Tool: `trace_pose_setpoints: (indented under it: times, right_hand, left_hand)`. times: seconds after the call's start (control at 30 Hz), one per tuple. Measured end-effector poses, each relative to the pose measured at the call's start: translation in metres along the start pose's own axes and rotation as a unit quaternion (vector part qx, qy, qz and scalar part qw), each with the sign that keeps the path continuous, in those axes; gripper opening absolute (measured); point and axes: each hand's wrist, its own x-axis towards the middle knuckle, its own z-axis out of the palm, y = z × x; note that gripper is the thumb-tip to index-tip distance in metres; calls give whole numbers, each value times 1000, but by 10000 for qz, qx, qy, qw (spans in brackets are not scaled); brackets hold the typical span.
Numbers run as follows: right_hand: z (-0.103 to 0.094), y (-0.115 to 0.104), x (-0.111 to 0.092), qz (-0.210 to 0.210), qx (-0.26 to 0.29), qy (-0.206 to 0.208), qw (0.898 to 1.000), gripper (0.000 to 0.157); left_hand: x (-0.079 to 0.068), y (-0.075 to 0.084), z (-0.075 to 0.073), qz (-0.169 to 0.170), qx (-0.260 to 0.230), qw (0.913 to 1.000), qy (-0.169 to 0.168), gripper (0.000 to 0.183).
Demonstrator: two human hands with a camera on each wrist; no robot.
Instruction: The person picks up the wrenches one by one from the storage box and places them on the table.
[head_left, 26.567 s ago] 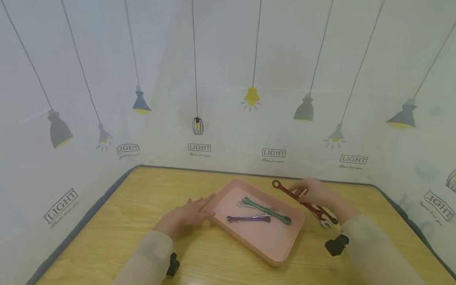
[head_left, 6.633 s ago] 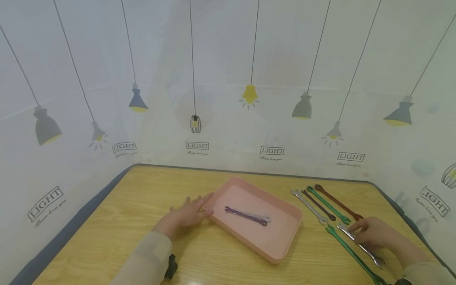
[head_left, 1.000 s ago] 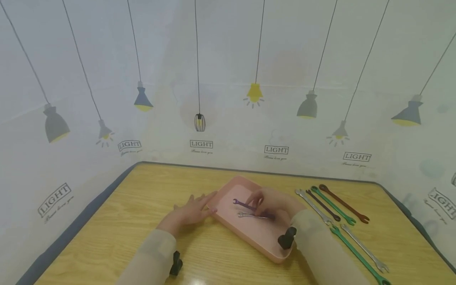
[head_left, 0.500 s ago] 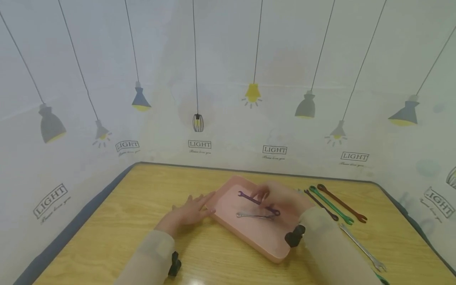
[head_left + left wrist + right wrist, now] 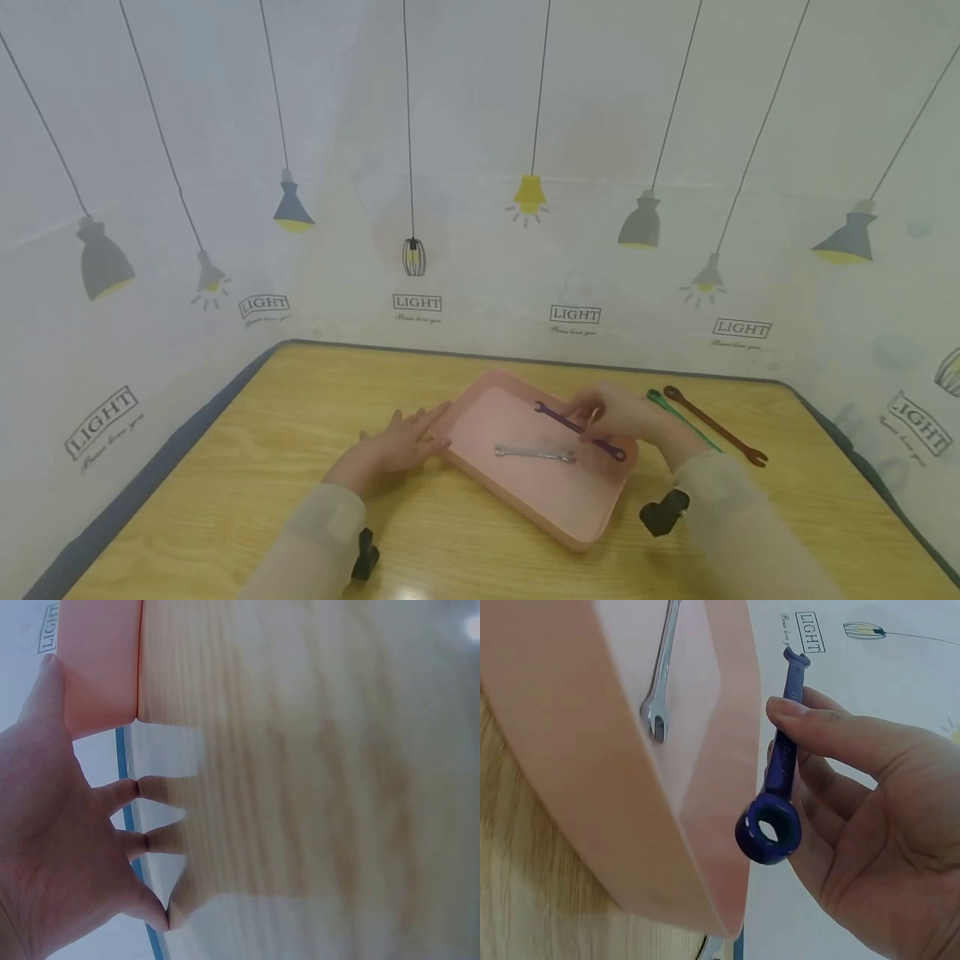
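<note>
My right hand [image 5: 626, 414] pinches a purple combination wrench [image 5: 781, 761] between thumb and fingers, above the right part of the pink tray [image 5: 510, 493]. In the right wrist view the wrench's ring end points toward the camera and its open jaw away. One silver wrench [image 5: 534, 454] lies on the tray floor. At the tray's left corner rests my left hand [image 5: 393, 450], fingers spread on the table. Its thumb [image 5: 46, 690] lies against the tray's wall in the left wrist view.
Right of the tray, a green wrench [image 5: 678, 417] and a dark red wrench [image 5: 716, 425] lie side by side on the wooden table [image 5: 225, 492]. My right arm hides the area nearer me. A printed wall covering [image 5: 480, 250] borders the table.
The right hand has lifted the purple wrench and carried it rightward; the silver one stays. Earlier, several wrenches went from tray to table on the right. The left hand keeps its place.
</note>
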Motion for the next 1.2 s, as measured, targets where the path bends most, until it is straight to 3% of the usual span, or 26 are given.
trace_pose_setpoints:
  times: [0.2, 0.47, 0.7, 0.97, 1.2]
  right_hand:
    - [-10, 9, -18, -70, 91, 177, 9998, 37]
    - [-24, 17, -52, 259, 326, 274, 9988, 35]
    - [-31, 39, -73, 319, 97, 383, 9987, 38]
    - [-37, 62, -99, 241, 276, 325, 9988, 40]
    - [-41, 72, -122, 511, 257, 526, 9970, 43]
  left_hand:
    - [3, -1, 2, 33, 26, 10000, 2, 66]
    - [6, -3, 6, 70, -17, 10000, 39, 66]
    - [4, -2, 3, 70, -4, 10000, 48, 66]
    - [5, -4, 5, 91, -8, 9999, 97, 65]
    - [4, -3, 4, 66, 26, 9999, 104, 65]
